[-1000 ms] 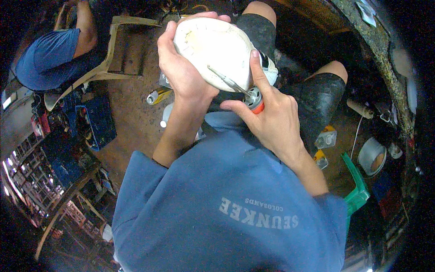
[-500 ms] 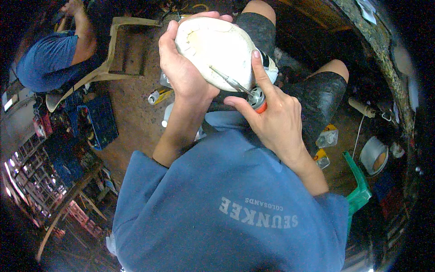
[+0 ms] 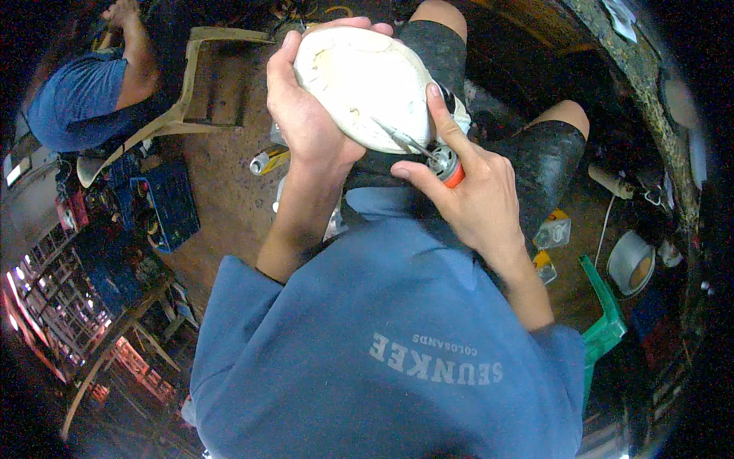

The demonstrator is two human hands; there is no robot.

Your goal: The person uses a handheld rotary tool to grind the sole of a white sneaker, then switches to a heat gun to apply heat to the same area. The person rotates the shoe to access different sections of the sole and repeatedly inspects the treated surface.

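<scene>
A pale, smooth, oval workpiece (image 3: 359, 84) with a carved-looking rim and a small pit is held up over my lap. My left hand (image 3: 310, 115) cups it from the left, with the thumb up along its edge and fingertips showing over its far rim. My right hand (image 3: 478, 183) is closed round a power rotary tool (image 3: 446, 166) with an orange collar and a grey, slotted head. The tool's thin metal bit (image 3: 401, 136) points at the lower part of the pale face; whether it touches cannot be made out. My right index finger reaches up beside the workpiece's right edge.
At the upper left another person in a blue shirt (image 3: 80, 96) sits beside a wooden chair frame (image 3: 183, 84). A blue crate (image 3: 164, 203) stands on the floor below it. Right of me are a green plastic chair (image 3: 606, 329), a white tub (image 3: 631, 264) and clear yellow-marked containers (image 3: 552, 229).
My right hand and the rotary tool have shifted slightly right and down, so the bit's tip sits lower on the pale face. My left hand and the workpiece have barely moved.
</scene>
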